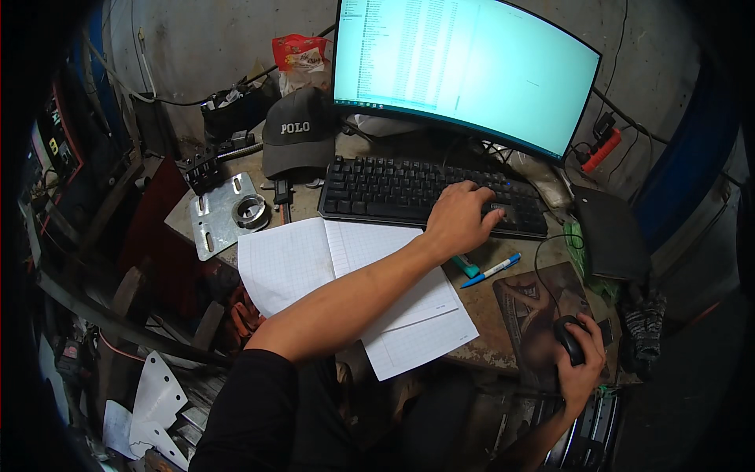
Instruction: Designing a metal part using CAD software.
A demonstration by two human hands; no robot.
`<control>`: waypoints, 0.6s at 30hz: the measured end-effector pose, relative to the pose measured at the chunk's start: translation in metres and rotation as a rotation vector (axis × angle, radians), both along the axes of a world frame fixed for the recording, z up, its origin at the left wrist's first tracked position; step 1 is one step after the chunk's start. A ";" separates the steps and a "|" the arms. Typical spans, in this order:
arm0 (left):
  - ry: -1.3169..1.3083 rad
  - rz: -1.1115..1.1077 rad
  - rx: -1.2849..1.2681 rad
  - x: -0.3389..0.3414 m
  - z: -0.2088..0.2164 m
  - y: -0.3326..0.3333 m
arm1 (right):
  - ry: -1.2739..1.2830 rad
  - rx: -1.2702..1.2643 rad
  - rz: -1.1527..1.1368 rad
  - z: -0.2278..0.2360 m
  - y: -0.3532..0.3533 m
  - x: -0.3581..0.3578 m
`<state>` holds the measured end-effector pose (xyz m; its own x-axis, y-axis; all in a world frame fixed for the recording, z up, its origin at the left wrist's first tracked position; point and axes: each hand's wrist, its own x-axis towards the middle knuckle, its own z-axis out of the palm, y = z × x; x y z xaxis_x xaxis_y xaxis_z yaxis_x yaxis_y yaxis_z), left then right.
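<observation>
Left hand (458, 216) spreads over the black rectangular plastic keyboard (385, 189) beneath it; right hand (583, 371) cups the rounded black plastic mouse (568, 340), best held lightly for control

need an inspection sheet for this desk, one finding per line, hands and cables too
Surface: worn, stained desk
Things in use: black keyboard; black mouse on a printed mouse pad; lit monitor
Clutter: open squared notebook under the left forearm; blue-and-white pen; dark cap; slotted metal plate with a metal ring on it
Left grip: left hand open over the keyboard's right part; key presses cannot be told
Right grip: right hand curled around the mouse
Cables: thin mouse cable loops across the desk; black cables by the red power strip
Surroundings: grey wall behind; perforated metal plates low on the left
</observation>
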<state>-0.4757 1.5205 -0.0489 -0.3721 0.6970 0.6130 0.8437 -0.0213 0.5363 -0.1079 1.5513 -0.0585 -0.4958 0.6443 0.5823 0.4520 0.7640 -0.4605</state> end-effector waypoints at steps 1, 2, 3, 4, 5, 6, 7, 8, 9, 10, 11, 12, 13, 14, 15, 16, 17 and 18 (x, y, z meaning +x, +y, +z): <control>-0.003 -0.001 -0.002 0.000 0.000 0.000 | 0.001 -0.005 -0.002 0.000 0.000 0.000; -0.007 -0.001 -0.003 0.000 0.000 0.000 | 0.001 -0.005 -0.001 0.000 0.000 0.000; -0.007 -0.001 -0.003 0.000 0.000 0.000 | -0.003 -0.008 0.001 0.000 0.000 0.000; -0.009 -0.002 0.003 0.000 0.000 0.000 | -0.007 -0.011 0.003 0.001 0.000 0.001; -0.011 -0.002 0.009 0.000 0.000 0.000 | -0.007 -0.011 0.004 0.001 0.000 0.001; -0.011 -0.002 0.008 0.000 0.000 0.000 | -0.008 -0.004 0.004 0.001 0.000 0.001; -0.008 -0.004 0.002 0.000 0.000 0.000 | -0.009 0.004 0.004 0.001 0.000 0.001; -0.005 -0.007 -0.004 0.000 0.001 0.000 | -0.009 0.004 0.004 0.001 0.001 0.001; -0.005 -0.007 -0.004 0.000 0.000 0.000 | -0.011 0.003 0.006 0.000 0.002 0.002; -0.005 -0.002 -0.003 0.000 0.000 -0.001 | -0.013 0.002 0.011 -0.001 0.002 0.002; -0.004 0.003 -0.002 -0.001 0.000 -0.001 | -0.013 0.001 0.012 -0.001 0.002 0.001; -0.004 0.005 -0.002 -0.001 0.000 -0.002 | -0.009 -0.006 0.013 -0.001 0.002 0.001; -0.001 0.005 -0.009 -0.001 0.000 -0.001 | -0.004 -0.013 0.011 -0.001 0.002 0.001; 0.002 0.005 -0.015 -0.001 0.001 -0.001 | -0.004 -0.013 0.010 -0.001 0.002 0.001; 0.002 0.004 -0.014 -0.001 0.001 -0.001 | -0.004 -0.003 0.010 -0.001 0.002 0.001; -0.003 -0.001 -0.019 0.000 0.002 -0.001 | -0.003 0.008 0.007 -0.001 0.002 0.002; -0.008 -0.006 -0.024 0.001 0.003 0.000 | -0.002 0.010 0.002 -0.001 0.002 0.002; -0.006 -0.012 -0.021 0.001 0.003 -0.001 | 0.004 0.006 0.003 -0.001 0.001 0.001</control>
<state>-0.4745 1.5194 -0.0456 -0.3672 0.7145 0.5956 0.8401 -0.0200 0.5420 -0.1068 1.5524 -0.0596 -0.4951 0.6393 0.5883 0.4483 0.7680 -0.4573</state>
